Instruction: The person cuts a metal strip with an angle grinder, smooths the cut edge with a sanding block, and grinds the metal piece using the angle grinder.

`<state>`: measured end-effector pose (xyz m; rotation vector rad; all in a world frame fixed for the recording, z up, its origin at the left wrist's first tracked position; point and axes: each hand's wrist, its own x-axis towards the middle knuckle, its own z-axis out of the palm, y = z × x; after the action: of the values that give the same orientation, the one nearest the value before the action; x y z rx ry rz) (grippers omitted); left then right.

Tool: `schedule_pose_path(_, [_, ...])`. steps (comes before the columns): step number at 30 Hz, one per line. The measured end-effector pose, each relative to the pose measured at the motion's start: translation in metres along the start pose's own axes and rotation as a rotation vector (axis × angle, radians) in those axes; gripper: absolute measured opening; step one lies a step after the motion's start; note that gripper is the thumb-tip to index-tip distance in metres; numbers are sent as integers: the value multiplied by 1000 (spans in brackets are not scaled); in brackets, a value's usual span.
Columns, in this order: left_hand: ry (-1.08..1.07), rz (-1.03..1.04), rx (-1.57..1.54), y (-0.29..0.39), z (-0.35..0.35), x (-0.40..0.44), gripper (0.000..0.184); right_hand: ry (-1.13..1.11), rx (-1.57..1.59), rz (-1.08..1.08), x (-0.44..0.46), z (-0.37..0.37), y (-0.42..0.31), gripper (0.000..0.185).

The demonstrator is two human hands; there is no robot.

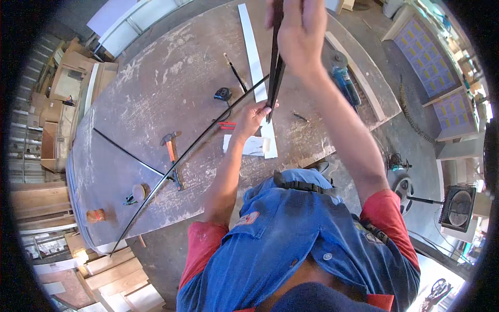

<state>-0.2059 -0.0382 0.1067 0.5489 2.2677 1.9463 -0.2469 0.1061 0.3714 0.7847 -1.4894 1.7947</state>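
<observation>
My left hand (pixel 252 120) is closed around the lower end of a long, dark, narrow bar (pixel 275 67), which looks like a metal profile. Farther up, my right hand (pixel 302 39) grips the same bar, with digits on both sides of it; the fingertips are cut off by the top edge. The bar rises over a white flat strip (pixel 251 52) lying on the worn brown table (pixel 156 99). Close to my left hand are a red-handled tool (pixel 227 125) and a whitish piece of paper or card (pixel 244 145). A long thin dark rod (pixel 192 139) runs diagonally past this hand.
A shorter rod (pixel 127 152) meets the long one near a hammer (pixel 170 148). Also on the table are a tape measure (pixel 223 94), a pencil-like tool (pixel 235 72), a tape roll (pixel 139 192) and an angle grinder (pixel 344 78). A fan (pixel 403 187) stands at right.
</observation>
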Motion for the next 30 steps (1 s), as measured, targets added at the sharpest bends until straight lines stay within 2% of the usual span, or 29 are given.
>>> schedule_pose_path(3, [-39, -59, 67, -30, 2, 3, 26, 0, 17, 40, -28, -4, 41, 26])
schedule_pose_path(4, [-42, -69, 61, -46, 3, 1, 26, 60, -20, 138, -35, 1, 31, 31])
schedule_pose_path(5, [-48, -81, 54, -56, 5, -2, 26, 57, -21, 145, -37, 0, 33, 31])
schedule_pose_path(7, [-38, -115, 71, -74, 10, -9, 26, 85, -52, 42, -38, -4, 37, 35])
schedule_pose_path(8, [-34, -147, 95, -81, 12, -12, 26, 108, 125, 81, -39, 0, 40, 38])
schedule_pose_path(9, [-35, -148, 93, -88, 14, -14, 26, 108, 124, 82, -40, 0, 41, 38])
schedule_pose_path(11, [87, -83, 84, -96, 19, -15, 24, 79, 58, 35, -43, 1, 38, 39])
schedule_pose_path(15, [93, -51, 156, -95, 19, -21, 22, 83, 68, -75, -46, 9, 47, 40])
schedule_pose_path(17, [171, -19, 172, -89, 24, -26, 21, 15, -188, -50, -49, 9, 35, 41])
schedule_pose_path(18, [170, -18, 174, -84, 25, -30, 21, -57, -198, 185, -54, 3, 23, 44])
schedule_pose_path(19, [115, -205, 323, -79, 24, -35, 23, -55, -196, 174, -60, 5, 20, 44])
schedule_pose_path(20, [70, -373, 479, -70, 21, -32, 25, -29, -141, 241, -63, 9, 24, 25])
schedule_pose_path(21, [45, -331, 475, -88, 20, -34, 32, -7, -82, 277, -60, 13, 28, 18])
schedule_pose_path(22, [29, -265, 485, -120, 17, -34, 41, 15, -118, 234, -60, 14, 28, 20])
schedule_pose_path(23, [149, 78, 580, -141, 11, -33, 47, 40, -147, 174, -61, 16, 29, 23])
schedule_pose_path(24, [142, 23, 490, -101, 3, -31, 53, 61, -181, 142, -62, 16, 32, 26])
schedule_pose_path(25, [147, -47, -117, -85, -5, -18, 59, 3, -265, 116, -61, 11, 35, 20])
schedule_pose_path(27, [220, 46, -128, -10, -41, 6, 62, 20, -259, 160, -57, 11, 36, 21])
schedule_pose_path(28, [272, 165, -126, 30, -61, 20, 59, 26, -251, 200, -57, 12, 36, 21])
schedule_pose_path(30, [355, 410, -108, 130, -90, 46, 55, 61, -283, 131, -55, 12, 46, 22])
